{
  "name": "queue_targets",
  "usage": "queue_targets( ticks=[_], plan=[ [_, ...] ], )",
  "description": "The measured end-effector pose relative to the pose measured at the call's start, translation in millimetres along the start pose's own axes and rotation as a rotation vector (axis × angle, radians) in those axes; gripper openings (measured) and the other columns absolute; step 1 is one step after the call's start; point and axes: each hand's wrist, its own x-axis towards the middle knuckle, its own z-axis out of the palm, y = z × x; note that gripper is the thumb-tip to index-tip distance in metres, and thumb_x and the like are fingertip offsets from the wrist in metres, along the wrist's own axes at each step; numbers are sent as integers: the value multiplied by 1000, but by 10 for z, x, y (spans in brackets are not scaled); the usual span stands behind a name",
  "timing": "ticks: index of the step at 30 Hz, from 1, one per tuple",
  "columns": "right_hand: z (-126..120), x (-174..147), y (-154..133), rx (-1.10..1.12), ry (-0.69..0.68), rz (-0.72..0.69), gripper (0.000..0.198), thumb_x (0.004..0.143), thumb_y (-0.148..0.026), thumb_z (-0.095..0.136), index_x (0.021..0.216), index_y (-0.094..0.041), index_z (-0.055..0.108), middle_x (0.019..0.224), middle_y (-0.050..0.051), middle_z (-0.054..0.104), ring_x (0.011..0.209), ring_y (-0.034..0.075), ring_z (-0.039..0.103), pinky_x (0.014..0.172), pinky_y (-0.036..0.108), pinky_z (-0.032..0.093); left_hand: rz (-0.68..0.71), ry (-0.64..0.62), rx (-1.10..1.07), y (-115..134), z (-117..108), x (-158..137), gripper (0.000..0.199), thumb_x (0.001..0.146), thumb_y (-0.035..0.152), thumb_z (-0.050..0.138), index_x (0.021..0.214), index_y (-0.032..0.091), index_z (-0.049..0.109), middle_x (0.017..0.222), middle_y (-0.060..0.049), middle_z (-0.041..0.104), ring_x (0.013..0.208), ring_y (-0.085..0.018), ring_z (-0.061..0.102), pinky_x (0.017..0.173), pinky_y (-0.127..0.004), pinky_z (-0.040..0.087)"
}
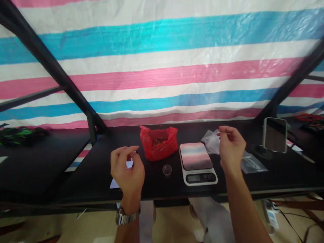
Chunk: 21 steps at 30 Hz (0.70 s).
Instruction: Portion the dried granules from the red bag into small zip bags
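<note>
My left hand [128, 168], with a metal watch on the wrist, hovers over the near left of the black table. Its fingers are curled, with thumb and index apart, and nothing shows between them. My right hand [231, 146] is raised right of the scale, thumb and fingers pinched at the edge of a clear plastic bag [212, 141]; the exact grip is partly hidden. Between the hands stand an open red plastic bag [162, 153] with small brownish pieces inside, a small clear cup [167, 170], and a white kitchen scale [196, 158] with a bare reflective plate.
More clear bags [253, 163] lie right of my right wrist. A phone [275, 135] stands on a round-based holder at the right. A flat, pale-screened object [115, 183] lies beneath my left hand. Black frame bars [76, 98] and a striped sheet [172, 81] rise behind the table.
</note>
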Motion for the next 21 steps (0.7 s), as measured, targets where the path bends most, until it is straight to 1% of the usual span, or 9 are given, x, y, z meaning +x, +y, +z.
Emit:
queue_targets(
  ticks=[3, 5, 6, 8, 10, 11, 13, 16, 21],
  plan=[
    [-236, -58, 90, -4, 166, 4, 12, 82, -27, 61, 88, -20, 69, 83, 1, 70, 71, 17, 65, 69, 31, 50, 29, -38, -26, 28, 42, -113, 21, 96, 5, 59, 91, 16, 76, 90, -3, 60, 81, -14, 60, 71, -27, 49],
    [-436, -234, 168, -95, 148, -60, 12, 85, -27, 60, 89, -20, 69, 85, 3, 70, 75, 19, 65, 72, 33, 52, 56, -53, -26, 62, 38, -274, 21, 97, 5, 59, 90, 17, 75, 90, -4, 60, 84, -16, 61, 76, -29, 51],
    [-548, -362, 211, -168, 97, -117, 12, 87, -27, 60, 89, -21, 70, 88, 4, 71, 79, 20, 66, 75, 35, 53, 72, -42, -18, 79, 13, -389, 22, 97, 5, 58, 90, 17, 75, 90, -4, 60, 86, -16, 62, 79, -30, 52],
    [-781, -669, 300, -322, -124, -275, 17, 93, -27, 59, 89, -22, 75, 94, 7, 72, 91, 24, 67, 86, 41, 54, 82, -25, 11, 106, -87, -679, 23, 97, 4, 57, 91, 17, 74, 92, -5, 61, 87, -17, 62, 82, -31, 53],
    [-991, -977, 371, -428, -330, -389, 21, 97, -28, 61, 92, -25, 81, 105, 10, 73, 103, 27, 65, 94, 45, 54, 48, -94, 31, 121, -240, -1019, 23, 97, 4, 57, 93, 18, 74, 95, -5, 62, 90, -18, 63, 85, -32, 53],
    [-1077, -1106, 393, -465, -393, -417, 23, 99, -28, 60, 96, -27, 82, 112, 11, 72, 109, 28, 63, 96, 47, 53, 5, -126, 48, 127, -325, -1189, 23, 97, 4, 57, 93, 18, 74, 96, -5, 62, 91, -18, 63, 85, -32, 53],
    [-1199, -1282, 407, -550, -459, -463, 26, 102, -28, 59, 106, -31, 84, 130, 11, 69, 124, 32, 56, 104, 52, 51, -64, -206, 56, 144, -484, -1490, 22, 98, 6, 57, 94, 19, 73, 98, -5, 61, 92, -19, 64, 83, -32, 53],
    [-1269, -1350, 387, -666, -520, -521, 30, 104, -28, 58, 122, -34, 81, 147, 9, 62, 137, 35, 48, 111, 55, 47, -67, -274, 30, 213, -628, -1776, 22, 97, 7, 55, 94, 21, 73, 99, -5, 61, 92, -19, 64, 85, -33, 53],
    [-1205, -1296, 376, -767, -560, -537, 34, 103, -22, 55, 127, -34, 77, 143, 9, 65, 139, 35, 48, 113, 55, 44, -23, -323, -44, 375, -567, -1875, 26, 95, 5, 53, 96, 22, 73, 97, -5, 62, 89, -19, 65, 79, -31, 53]
  ],
)
